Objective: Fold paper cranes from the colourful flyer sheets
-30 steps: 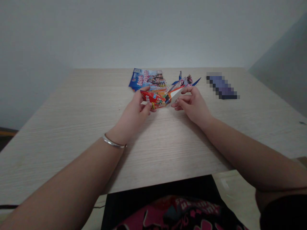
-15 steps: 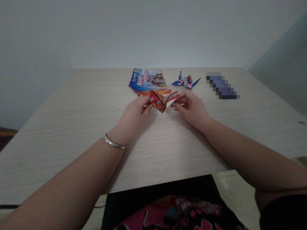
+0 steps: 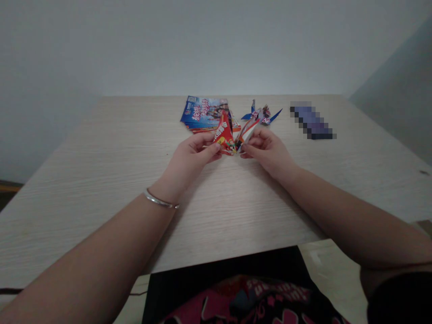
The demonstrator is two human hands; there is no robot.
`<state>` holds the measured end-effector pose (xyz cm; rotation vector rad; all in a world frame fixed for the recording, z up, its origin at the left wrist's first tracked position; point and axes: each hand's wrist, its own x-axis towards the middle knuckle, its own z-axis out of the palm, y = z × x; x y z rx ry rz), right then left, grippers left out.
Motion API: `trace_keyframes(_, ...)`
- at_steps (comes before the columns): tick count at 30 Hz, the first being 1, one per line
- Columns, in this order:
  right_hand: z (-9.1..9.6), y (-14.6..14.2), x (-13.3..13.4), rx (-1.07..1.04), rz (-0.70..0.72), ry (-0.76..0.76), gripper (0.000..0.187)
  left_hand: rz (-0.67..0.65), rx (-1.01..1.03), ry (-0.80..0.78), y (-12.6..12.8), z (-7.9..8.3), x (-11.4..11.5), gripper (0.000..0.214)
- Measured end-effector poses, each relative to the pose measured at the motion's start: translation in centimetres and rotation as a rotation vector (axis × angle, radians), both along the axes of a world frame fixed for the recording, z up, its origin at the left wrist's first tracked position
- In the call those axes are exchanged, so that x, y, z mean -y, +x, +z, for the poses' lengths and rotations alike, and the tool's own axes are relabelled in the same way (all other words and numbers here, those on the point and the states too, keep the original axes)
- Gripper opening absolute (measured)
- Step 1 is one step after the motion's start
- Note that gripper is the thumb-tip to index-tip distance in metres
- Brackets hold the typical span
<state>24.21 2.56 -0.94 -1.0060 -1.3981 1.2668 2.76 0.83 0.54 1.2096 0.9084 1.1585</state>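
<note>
A folded piece of red printed paper (image 3: 225,135) stands up between both hands over the wooden table (image 3: 101,153). My left hand (image 3: 191,159) pinches its left flap with thumb and fingers closed. My right hand (image 3: 266,150) pinches the right flap, which shows orange and white. A silver bracelet (image 3: 158,201) circles my left wrist. Behind the hands lies a small stack of blue and red printed sheets (image 3: 202,112).
A finished folded paper crane (image 3: 261,114) with blue wing tips sits beyond my right hand. A pixelated dark purple object (image 3: 312,119) lies at the back right. A pale wall rises behind the table's far edge.
The paper lay flatter and wider a second ago. Both hands have since pushed its sides together and lifted them, so it now stands as a narrow upright shape.
</note>
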Motion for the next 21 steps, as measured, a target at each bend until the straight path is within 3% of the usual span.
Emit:
trace_keyframes(7, 0.00, -0.45, 0.34, -0.002, 0.077, -0.018, 0.034, -0.001, -0.116, 0.071, 0.10, -0.26, -0.15, 0.029)
trace_keyframes(11, 0.10, -0.45, 0.43, -0.025, 0.100, -0.061, 0.030, -0.027, -0.030, 0.015, 0.39, -0.01, -0.03, 0.032)
trace_keyframes(17, 0.39, -0.50, 0.53, -0.089, 0.119, -0.092, 0.034, -0.076, 0.041, -0.019, 0.68, 0.36, 0.21, 0.036)
trace_keyframes(21, 0.34, -0.66, 0.60, -0.111, 0.144, -0.091, 0.040, 0.010, 0.036, -0.042, 0.58, 0.06, -0.06, 0.035)
